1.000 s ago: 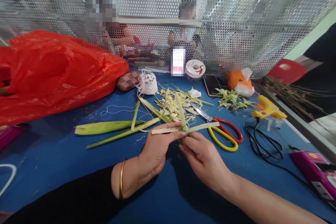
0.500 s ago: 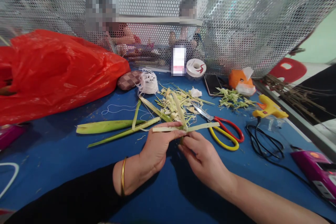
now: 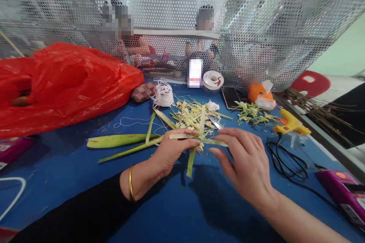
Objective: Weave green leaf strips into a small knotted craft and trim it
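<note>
My left hand (image 3: 171, 150) pinches the crossing of several pale green leaf strips (image 3: 202, 121) between thumb and fingers. The strips stick out in a cross: one up, one down, one to each side. My right hand (image 3: 246, 159) is beside them, thumb and fingers apart, around the tip of the right-hand strip without closing on it. Behind the right hand lies a pair of scissors (image 3: 216, 122); only the blades show, and the handles are hidden. Long green leaves (image 3: 119, 140) rest left of my left hand. A pile of leaf scraps (image 3: 189, 112) lies just beyond.
Farther back are a ball of white string (image 3: 164, 95), a ribbon spool (image 3: 213, 80) and a phone (image 3: 230, 98). A yellow glue gun (image 3: 292, 122) with a black cord sits right, near a purple power strip (image 3: 339, 186). A red plastic bag (image 3: 71, 83) covers the back left.
My right hand has let go of the lower part of the strips and moved right, its fingers opening. The downward strip now shows. My left hand keeps its hold.
</note>
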Demonstrator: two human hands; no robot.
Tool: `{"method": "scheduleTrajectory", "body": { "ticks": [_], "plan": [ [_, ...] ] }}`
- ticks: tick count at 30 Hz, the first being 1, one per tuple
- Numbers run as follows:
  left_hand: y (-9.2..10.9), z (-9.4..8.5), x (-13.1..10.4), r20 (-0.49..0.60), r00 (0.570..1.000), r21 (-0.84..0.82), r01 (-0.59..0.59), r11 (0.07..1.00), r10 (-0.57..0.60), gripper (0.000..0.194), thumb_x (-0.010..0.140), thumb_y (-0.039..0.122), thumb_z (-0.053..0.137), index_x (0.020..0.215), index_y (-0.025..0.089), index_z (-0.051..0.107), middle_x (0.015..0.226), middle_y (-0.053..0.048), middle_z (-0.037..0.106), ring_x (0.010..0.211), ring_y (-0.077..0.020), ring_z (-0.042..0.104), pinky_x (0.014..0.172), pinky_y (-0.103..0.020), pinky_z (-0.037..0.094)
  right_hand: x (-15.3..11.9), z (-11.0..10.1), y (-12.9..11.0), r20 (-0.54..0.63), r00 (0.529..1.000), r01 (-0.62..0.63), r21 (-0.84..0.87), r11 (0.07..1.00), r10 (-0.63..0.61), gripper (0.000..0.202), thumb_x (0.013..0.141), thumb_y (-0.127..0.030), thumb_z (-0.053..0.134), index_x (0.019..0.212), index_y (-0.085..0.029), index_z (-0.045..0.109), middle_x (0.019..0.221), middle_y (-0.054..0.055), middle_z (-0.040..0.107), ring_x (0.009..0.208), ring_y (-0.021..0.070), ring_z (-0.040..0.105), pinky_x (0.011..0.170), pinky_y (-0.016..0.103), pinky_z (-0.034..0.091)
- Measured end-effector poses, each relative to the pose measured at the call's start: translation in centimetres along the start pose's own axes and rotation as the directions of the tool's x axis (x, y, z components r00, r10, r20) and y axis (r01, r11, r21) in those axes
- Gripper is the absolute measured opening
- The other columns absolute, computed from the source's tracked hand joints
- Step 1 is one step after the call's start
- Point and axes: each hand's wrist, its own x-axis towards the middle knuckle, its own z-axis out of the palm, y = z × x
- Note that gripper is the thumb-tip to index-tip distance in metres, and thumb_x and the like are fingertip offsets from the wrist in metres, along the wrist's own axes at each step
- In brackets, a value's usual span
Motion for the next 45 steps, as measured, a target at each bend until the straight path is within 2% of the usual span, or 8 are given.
{"method": "scheduleTrajectory", "body": {
  "ticks": [2,6,9,14,19,23,40,45],
  "plan": [
    [0.2,-0.2,0.0,0.058,0.998,0.056,-0.006,0.998,0.002,0.022,0.062,0.017,0.080,0.084,0.013,0.074,0.063,-0.002,0.069,0.057,-0.0151,0.064,0.063,-0.027,0.049,0.5,0.1,0.7,0.129,0.990,-0.065,0.083,0.994,0.054,0.013,0.091,-0.030,0.059,0.097,-0.021,0.065,0.099,0.010,0.071,0.097,0.0275,0.063,0.087,0.043,0.043],
    [-0.2,-0.4,0.3,0.122,0.992,0.088,-0.031,0.996,0.020,0.036,0.061,0.017,0.081,0.097,0.015,0.072,0.068,0.001,0.068,0.059,-0.0118,0.060,0.062,-0.024,0.046,0.7,1.2,0.9,0.444,0.884,-0.327,0.363,0.872,0.146,0.033,0.096,-0.027,0.047,0.066,-0.020,0.058,0.063,0.000,0.062,0.063,0.0153,0.059,0.062,0.027,0.044],
    [-0.6,-0.4,0.4,0.157,0.987,0.110,0.006,0.994,-0.023,0.040,0.061,0.020,0.082,0.099,0.016,0.071,0.063,0.003,0.066,0.053,-0.0093,0.055,0.056,-0.021,0.043,0.2,1.8,0.4,0.480,0.852,-0.430,0.417,0.800,0.207,0.037,0.096,-0.030,0.046,0.062,-0.019,0.055,0.061,-0.001,0.060,0.061,0.0141,0.058,0.060,0.025,0.042],
    [-0.8,-0.2,0.2,0.209,0.977,0.243,-0.012,0.970,-0.040,0.023,0.069,0.028,0.077,0.085,0.013,0.073,0.052,0.002,0.061,0.041,-0.0076,0.047,0.044,-0.020,0.035,-0.4,2.1,-0.1,0.539,0.818,-0.481,0.453,0.750,0.200,0.038,0.098,-0.032,0.041,0.066,-0.019,0.057,0.063,0.000,0.062,0.062,0.0139,0.059,0.060,0.025,0.042],
    [-0.9,-0.2,0.2,0.232,0.967,0.229,0.053,0.972,-0.107,0.025,0.070,0.038,0.076,0.071,0.016,0.065,0.047,0.002,0.059,0.041,-0.0096,0.052,0.045,-0.020,0.041,-0.4,2.0,0.0,0.618,0.762,-0.542,0.444,0.714,0.194,0.037,0.097,-0.033,0.041,0.069,-0.019,0.060,0.057,-0.002,0.053,0.054,0.0119,0.050,0.052,0.023,0.038],
    [-0.8,-0.3,0.3,0.220,0.967,0.224,0.080,0.971,-0.130,0.027,0.066,0.038,0.079,0.069,0.017,0.063,0.042,0.004,0.055,0.037,-0.0078,0.045,0.040,-0.019,0.036,-0.4,1.6,0.0,0.661,0.715,-0.616,0.440,0.654,0.228,0.037,0.095,-0.034,0.044,0.066,-0.018,0.059,0.053,-0.004,0.047,0.049,0.0107,0.045,0.046,0.022,0.034],
    [-0.3,-1.0,0.7,0.211,0.960,0.236,0.134,0.962,-0.186,0.029,0.063,0.037,0.081,0.074,0.017,0.063,0.038,0.007,0.050,0.034,-0.0066,0.037,0.036,-0.018,0.027,-0.2,1.2,0.0,0.677,0.702,-0.618,0.424,0.662,0.221,0.036,0.093,-0.033,0.046,0.063,-0.018,0.060,0.053,-0.003,0.050,0.050,0.0113,0.046,0.048,0.023,0.034],
    [0.2,-1.1,0.8,0.293,0.945,0.145,0.108,0.984,-0.147,0.039,0.064,0.037,0.084,0.091,0.016,0.064,0.058,0.001,0.066,0.053,-0.0117,0.059,0.057,-0.023,0.047,0.3,1.1,0.7,0.548,0.801,-0.509,0.408,0.758,0.243,0.035,0.095,-0.035,0.044,0.066,-0.019,0.056,0.058,-0.002,0.051,0.055,0.0124,0.047,0.053,0.024,0.036]
  ]
}}
